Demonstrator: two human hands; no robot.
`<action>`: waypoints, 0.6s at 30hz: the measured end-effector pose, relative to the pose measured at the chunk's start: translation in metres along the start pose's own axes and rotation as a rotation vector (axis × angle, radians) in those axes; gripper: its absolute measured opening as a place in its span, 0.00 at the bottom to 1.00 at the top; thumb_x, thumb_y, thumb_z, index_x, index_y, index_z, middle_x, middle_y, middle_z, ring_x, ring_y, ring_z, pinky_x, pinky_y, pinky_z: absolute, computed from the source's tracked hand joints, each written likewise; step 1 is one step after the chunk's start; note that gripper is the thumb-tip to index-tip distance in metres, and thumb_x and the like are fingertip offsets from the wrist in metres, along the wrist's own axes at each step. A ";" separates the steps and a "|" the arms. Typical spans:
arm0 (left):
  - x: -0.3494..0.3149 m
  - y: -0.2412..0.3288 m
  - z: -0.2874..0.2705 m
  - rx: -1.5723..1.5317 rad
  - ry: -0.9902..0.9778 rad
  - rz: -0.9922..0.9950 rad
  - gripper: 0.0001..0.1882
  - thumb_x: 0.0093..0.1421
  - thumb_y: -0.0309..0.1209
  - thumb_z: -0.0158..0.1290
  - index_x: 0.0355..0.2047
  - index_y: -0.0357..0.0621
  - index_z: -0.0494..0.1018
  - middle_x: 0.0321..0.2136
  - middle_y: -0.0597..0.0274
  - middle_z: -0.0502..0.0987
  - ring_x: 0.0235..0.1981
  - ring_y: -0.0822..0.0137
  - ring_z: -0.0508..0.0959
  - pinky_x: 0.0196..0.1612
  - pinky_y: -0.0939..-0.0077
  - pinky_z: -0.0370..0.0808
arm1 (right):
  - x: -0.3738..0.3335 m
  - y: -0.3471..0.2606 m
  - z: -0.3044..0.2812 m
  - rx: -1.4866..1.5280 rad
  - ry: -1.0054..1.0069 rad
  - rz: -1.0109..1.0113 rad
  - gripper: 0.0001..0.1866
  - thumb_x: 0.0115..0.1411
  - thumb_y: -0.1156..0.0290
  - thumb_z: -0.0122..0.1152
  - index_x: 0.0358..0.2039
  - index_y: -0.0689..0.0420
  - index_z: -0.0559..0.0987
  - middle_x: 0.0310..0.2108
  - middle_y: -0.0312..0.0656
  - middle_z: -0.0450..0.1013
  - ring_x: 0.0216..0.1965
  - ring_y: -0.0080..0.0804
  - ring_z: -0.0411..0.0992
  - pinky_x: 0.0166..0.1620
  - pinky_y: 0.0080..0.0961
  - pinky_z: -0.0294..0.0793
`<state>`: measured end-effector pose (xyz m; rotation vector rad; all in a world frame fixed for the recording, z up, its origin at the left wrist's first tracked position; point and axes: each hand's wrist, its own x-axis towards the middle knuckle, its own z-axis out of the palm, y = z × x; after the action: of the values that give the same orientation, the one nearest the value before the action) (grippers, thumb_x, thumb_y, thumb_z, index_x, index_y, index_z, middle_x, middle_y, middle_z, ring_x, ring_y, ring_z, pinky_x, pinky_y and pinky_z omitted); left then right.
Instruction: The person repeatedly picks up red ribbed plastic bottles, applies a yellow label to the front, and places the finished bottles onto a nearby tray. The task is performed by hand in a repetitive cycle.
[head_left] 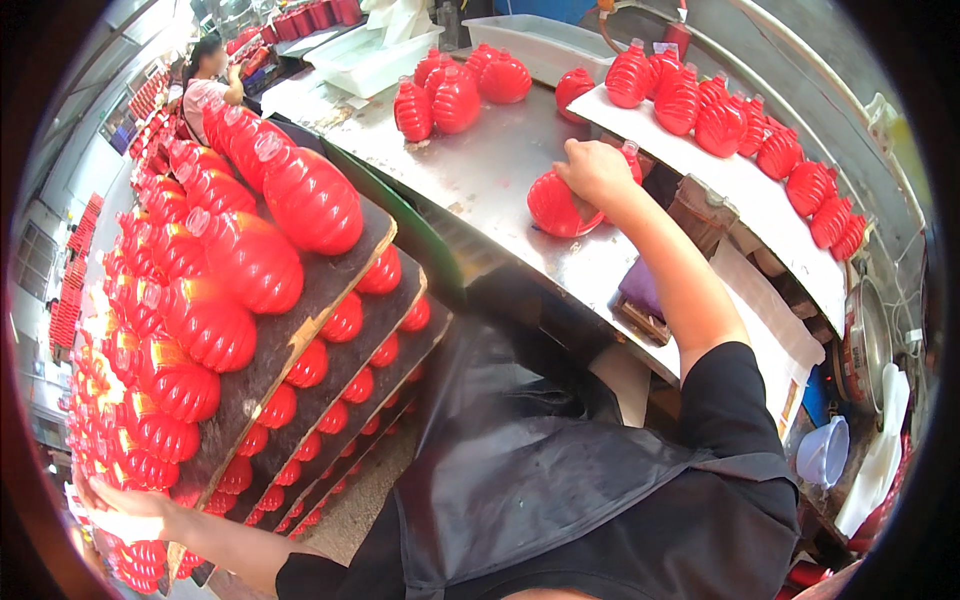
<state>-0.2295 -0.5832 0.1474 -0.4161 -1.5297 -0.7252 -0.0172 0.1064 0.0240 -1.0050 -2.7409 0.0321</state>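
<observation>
Holding a red ribbed bottle (560, 208) with the right hand (597, 178), between one and two o'clock of the view. Keeping this grip narrow, with fingers bent over the round body from above. Placed on or just over the metal tabletop (490, 190); impossible to tell exactly which. Having the left hand (130, 513) at eight o'clock, near the outer side of the stacked dark boards (255, 360); too bright there to tell whether wide, narrow or holding something. Carried on these boards, from eight to ten o'clock, similar red bottles (313, 200) in many rows, lying with clear necks toward ten o'clock. Standing close together on the tabletop at twelve o'clock, a bottle group (456, 100). Set along a white board (760, 215) at two o'clock, a bottle row (720, 125). To be noticed also: at three o'clock a purple cloth (645, 288), at four o'clock a pale blue bucket (823, 452), at eleven o'clock a white tray (365, 72), and at ten o'clock, farther away, a co-worker (207, 90).
</observation>
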 end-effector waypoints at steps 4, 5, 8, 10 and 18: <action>-0.048 0.113 0.057 -0.601 -0.071 -0.128 0.17 0.71 0.19 0.44 0.55 0.21 0.73 0.54 0.38 0.79 0.59 0.51 0.78 0.70 0.56 0.68 | -0.026 0.022 -0.013 0.161 -0.042 -0.004 0.17 0.60 0.62 0.61 0.40 0.63 0.81 0.35 0.55 0.82 0.41 0.54 0.82 0.46 0.48 0.81; -0.059 0.137 0.074 -0.753 -0.117 -0.203 0.18 0.69 0.18 0.43 0.56 0.22 0.73 0.55 0.38 0.79 0.59 0.51 0.78 0.70 0.55 0.68 | -0.042 0.034 -0.019 0.262 0.005 -0.013 0.16 0.60 0.62 0.61 0.39 0.63 0.80 0.32 0.53 0.81 0.39 0.52 0.82 0.45 0.46 0.81; -0.097 0.208 0.123 -0.964 -0.342 -0.231 0.18 0.67 0.14 0.44 0.55 0.29 0.74 0.53 0.42 0.80 0.58 0.52 0.79 0.66 0.56 0.73 | -0.102 0.093 -0.048 0.778 -0.064 0.254 0.14 0.64 0.60 0.62 0.39 0.60 0.78 0.28 0.42 0.77 0.35 0.35 0.80 0.38 0.37 0.80; -0.120 0.255 0.146 -1.045 -0.511 -0.345 0.14 0.68 0.14 0.46 0.51 0.31 0.74 0.53 0.46 0.80 0.56 0.56 0.79 0.63 0.61 0.74 | -0.157 0.145 -0.071 0.992 0.140 0.389 0.11 0.66 0.62 0.62 0.38 0.57 0.76 0.33 0.38 0.75 0.34 0.23 0.75 0.33 0.28 0.77; -0.214 0.426 0.228 -1.310 -1.182 -0.070 0.13 0.60 0.23 0.60 0.46 0.36 0.81 0.48 0.49 0.83 0.53 0.51 0.81 0.60 0.62 0.74 | -0.486 0.401 -0.234 0.863 1.178 0.799 0.14 0.69 0.59 0.60 0.45 0.57 0.81 0.35 0.34 0.76 0.35 0.25 0.76 0.41 0.28 0.79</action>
<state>-0.0987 -0.0854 0.0270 -2.0455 -1.8941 -1.6666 0.6486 0.0889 0.1171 -1.1737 -0.9944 0.5038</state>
